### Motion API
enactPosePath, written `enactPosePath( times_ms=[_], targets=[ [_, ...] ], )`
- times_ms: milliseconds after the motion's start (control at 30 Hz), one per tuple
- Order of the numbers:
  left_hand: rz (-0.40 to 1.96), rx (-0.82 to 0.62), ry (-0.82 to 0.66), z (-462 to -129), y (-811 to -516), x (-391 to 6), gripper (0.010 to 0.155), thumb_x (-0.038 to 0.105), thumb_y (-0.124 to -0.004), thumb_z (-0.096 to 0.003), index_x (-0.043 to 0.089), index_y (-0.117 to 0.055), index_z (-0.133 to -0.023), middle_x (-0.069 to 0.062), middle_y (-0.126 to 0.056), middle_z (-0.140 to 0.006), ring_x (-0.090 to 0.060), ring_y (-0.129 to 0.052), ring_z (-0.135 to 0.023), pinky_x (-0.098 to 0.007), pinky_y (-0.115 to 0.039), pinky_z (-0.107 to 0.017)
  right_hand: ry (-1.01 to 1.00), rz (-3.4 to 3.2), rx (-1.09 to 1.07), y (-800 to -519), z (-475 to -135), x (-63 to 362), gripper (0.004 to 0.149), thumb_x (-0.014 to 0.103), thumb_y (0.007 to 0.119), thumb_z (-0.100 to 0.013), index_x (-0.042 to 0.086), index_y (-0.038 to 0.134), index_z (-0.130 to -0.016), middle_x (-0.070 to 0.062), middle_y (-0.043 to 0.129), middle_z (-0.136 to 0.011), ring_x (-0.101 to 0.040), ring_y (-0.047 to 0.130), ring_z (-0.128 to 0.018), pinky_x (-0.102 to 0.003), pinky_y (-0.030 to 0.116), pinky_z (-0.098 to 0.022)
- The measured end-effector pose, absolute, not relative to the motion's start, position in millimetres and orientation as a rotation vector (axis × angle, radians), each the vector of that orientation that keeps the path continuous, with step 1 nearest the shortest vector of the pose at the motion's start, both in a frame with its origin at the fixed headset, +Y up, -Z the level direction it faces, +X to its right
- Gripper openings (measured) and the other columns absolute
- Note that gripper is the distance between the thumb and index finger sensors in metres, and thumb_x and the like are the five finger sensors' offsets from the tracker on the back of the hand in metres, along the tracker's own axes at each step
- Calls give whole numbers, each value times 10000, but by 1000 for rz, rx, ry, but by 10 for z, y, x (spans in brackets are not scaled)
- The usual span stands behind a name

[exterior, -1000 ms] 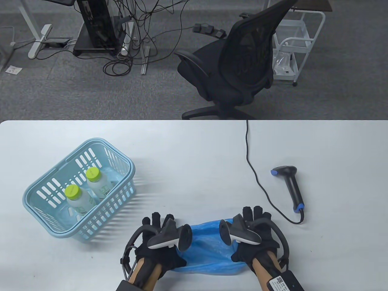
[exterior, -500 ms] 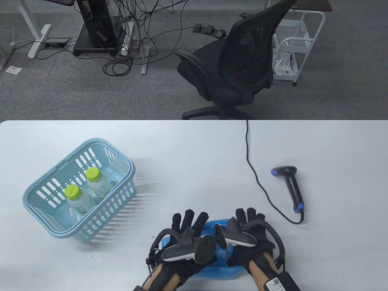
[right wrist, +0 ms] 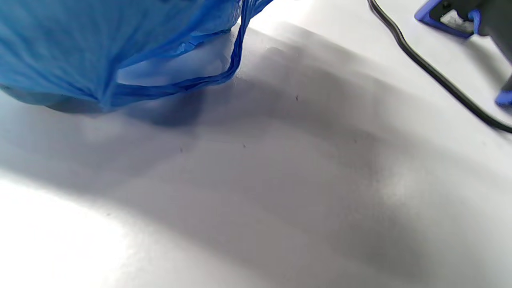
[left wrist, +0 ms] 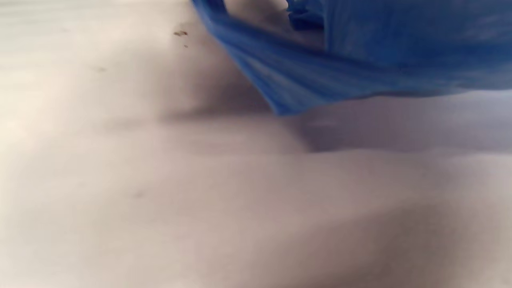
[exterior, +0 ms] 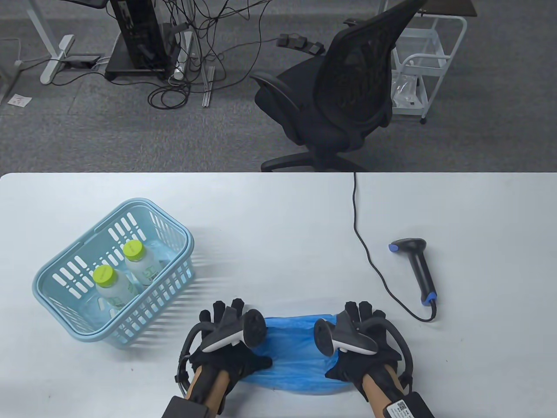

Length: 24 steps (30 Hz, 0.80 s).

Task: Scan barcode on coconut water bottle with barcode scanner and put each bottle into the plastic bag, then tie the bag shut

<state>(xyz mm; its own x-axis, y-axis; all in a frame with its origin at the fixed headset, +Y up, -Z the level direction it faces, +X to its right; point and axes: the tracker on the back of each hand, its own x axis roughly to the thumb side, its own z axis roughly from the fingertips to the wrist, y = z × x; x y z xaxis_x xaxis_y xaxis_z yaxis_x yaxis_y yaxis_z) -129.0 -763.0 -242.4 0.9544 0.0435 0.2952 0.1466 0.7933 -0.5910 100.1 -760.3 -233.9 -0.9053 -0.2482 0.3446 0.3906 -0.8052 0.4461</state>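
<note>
A crumpled blue plastic bag (exterior: 291, 348) lies stretched between my hands near the table's front edge. My left hand (exterior: 223, 317) grips its left end with curled fingers, and my right hand (exterior: 363, 315) grips its right end. In the wrist views the bag (left wrist: 360, 60) (right wrist: 80, 48) hangs a little above the table, one handle loop drooping; my fingers are out of sight there. Two coconut water bottles (exterior: 111, 287) (exterior: 141, 263) with green caps stand in a light blue basket (exterior: 143, 203) to the left. The black barcode scanner (exterior: 420, 265) lies to the right of my right hand.
The scanner's black cable (exterior: 361, 226) runs from its handle over the table's far edge, passing close to my right hand. A black office chair (exterior: 343, 96) stands beyond the far edge. The basket sits just left of my left hand.
My left hand swung right, bunching the bag, then came back left and spread it wide again. Its fingers went from straight to curled. The right hand barely shifted.
</note>
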Motion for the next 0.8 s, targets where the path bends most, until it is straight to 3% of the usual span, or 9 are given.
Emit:
enactPosePath(
  times_ms=[67, 167, 233, 367, 533, 633, 733, 800],
  targets=[
    [-109, -618, -345, -2411, -7617, -1256, 827, 712, -710, -614, 428, -240, -1233, -258, 135, -1229, -669, 58, -1015, -818, -49, -621, -745, -2644, -387, -7609, -2335, 970, 1105, 702, 837, -335, 126, 352, -1143, -357, 127, -1158, -659, 163, -1004, -787, 293, -679],
    [40, -641, -418, -2406, -7599, -1274, 837, 671, -704, -637, 382, -208, -1246, -250, 121, -1234, -664, 35, -1027, -815, -62, -626, -795, -2656, -389, -7632, -2337, 1045, 1152, 699, 842, -330, 97, 298, -1148, -349, 62, -1148, -662, 157, -994, -790, 277, -675],
    [126, -631, -384, -2411, -7598, -1316, 765, 619, -723, -654, 392, -295, -1246, -230, 101, -1246, -647, 45, -1036, -812, -36, -625, -799, -2671, -379, -7632, -2348, 1095, 1135, 698, 843, -332, 143, 286, -1151, -327, 46, -1151, -665, 145, -995, -793, 269, -675],
    [-58, -658, -329, -2411, -7645, -1284, 790, 635, -707, -653, 443, -197, -1225, -230, 115, -1237, -638, 40, -1038, -808, -52, -635, -805, -2672, -332, -7631, -2396, 1092, 1092, 703, 834, -336, 241, 260, -1143, -304, 41, -1155, -662, 144, -997, -792, 265, -677],
    [-152, -579, -384, -2351, -7657, -1158, 822, 630, -718, -634, 375, -220, -1237, -220, 81, -1244, -627, 4, -1052, -803, -65, -640, -770, -2652, -382, -7618, -2378, 1049, 1106, 696, 847, -330, 190, 301, -1149, -293, 42, -1159, -664, 152, -1000, -790, 265, -680],
    [3, -427, -458, -2336, -7466, -1172, 683, 625, -707, -628, 411, -421, -1211, -207, 8, -1264, -607, -49, -1071, -791, -86, -644, -741, -2761, -463, -7541, -2371, 1053, 1010, 676, 849, -347, 262, 373, -1135, -280, 56, -1167, -668, 162, -1001, -788, 263, -682],
    [266, -394, -519, -2287, -7219, -1299, 582, 602, -718, -634, 423, -569, -1167, -188, -31, -1280, -594, -62, -1083, -783, -98, -670, -741, -2891, -494, -7425, -2385, 1114, 911, 674, 845, -355, 344, 441, -1102, -262, 94, -1176, -672, 169, -1002, -787, 267, -683],
    [320, -379, -524, -2244, -7089, -1395, 544, 586, -725, -640, 414, -628, -1147, -182, -83, -1296, -585, -95, -1102, -781, -129, -698, -759, -2957, -527, -7355, -2395, 1177, 866, 677, 839, -357, 372, 479, -1083, -257, 108, -1182, -674, 175, -1002, -784, 275, -685]
  ],
)
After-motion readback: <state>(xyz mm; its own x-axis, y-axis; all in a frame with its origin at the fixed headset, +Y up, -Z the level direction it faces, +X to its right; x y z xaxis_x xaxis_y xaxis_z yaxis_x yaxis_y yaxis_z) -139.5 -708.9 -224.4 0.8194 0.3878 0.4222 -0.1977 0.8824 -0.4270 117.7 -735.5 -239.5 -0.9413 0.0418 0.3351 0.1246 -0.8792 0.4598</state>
